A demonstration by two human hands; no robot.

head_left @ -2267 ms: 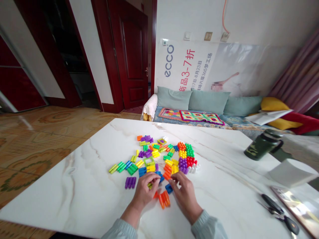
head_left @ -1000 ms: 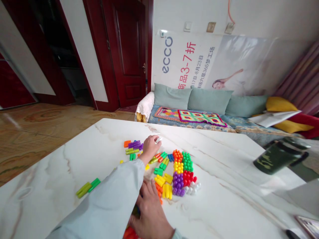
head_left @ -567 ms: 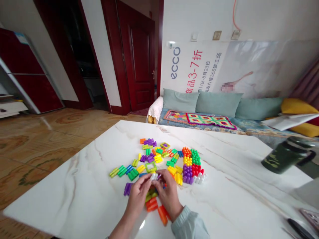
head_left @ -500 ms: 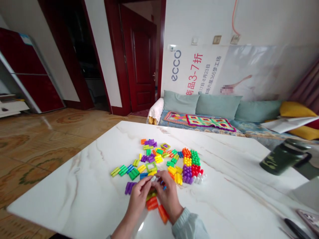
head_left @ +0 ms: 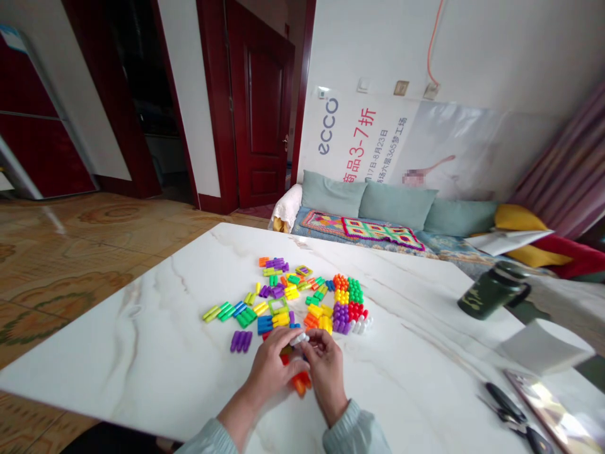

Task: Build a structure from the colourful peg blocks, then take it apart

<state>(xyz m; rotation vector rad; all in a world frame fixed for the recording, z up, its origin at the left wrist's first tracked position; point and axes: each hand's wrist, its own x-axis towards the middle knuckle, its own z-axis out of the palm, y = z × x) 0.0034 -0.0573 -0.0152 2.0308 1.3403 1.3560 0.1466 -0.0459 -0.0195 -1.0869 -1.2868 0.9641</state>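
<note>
Both hands meet over the near side of a spread of coloured plastic building blocks. Between my fingertips is a white building block (head_left: pixel 299 339), partly covered by them. My left hand (head_left: pixel 274 362) grips it from the left, thumb and fingers closed. From the right, my right hand (head_left: pixel 326 366) pinches the same block. Beneath the hands lie orange blocks (head_left: pixel 301 382), partly hidden. Just beyond to the right stands a joined group of blocks, with purple (head_left: pixel 341 318), red (head_left: pixel 357 311), green (head_left: pixel 355 291) and white (head_left: pixel 362 325) parts.
Purple blocks (head_left: pixel 241 341) and green blocks (head_left: pixel 246 316) lie left on the white marble-patterned table (head_left: pixel 155 359). At the right are a dark green thermos mug (head_left: pixel 493 291), a white paper box (head_left: pixel 546 347), black-handled scissors (head_left: pixel 508 407) and a phone (head_left: pixel 553 403). A sofa (head_left: pixel 326 217) stands behind.
The view has turned slightly right, bringing the scissors and phone further in. Both hands have shifted a little and turned the white block, which now shows more clearly between the fingertips.
</note>
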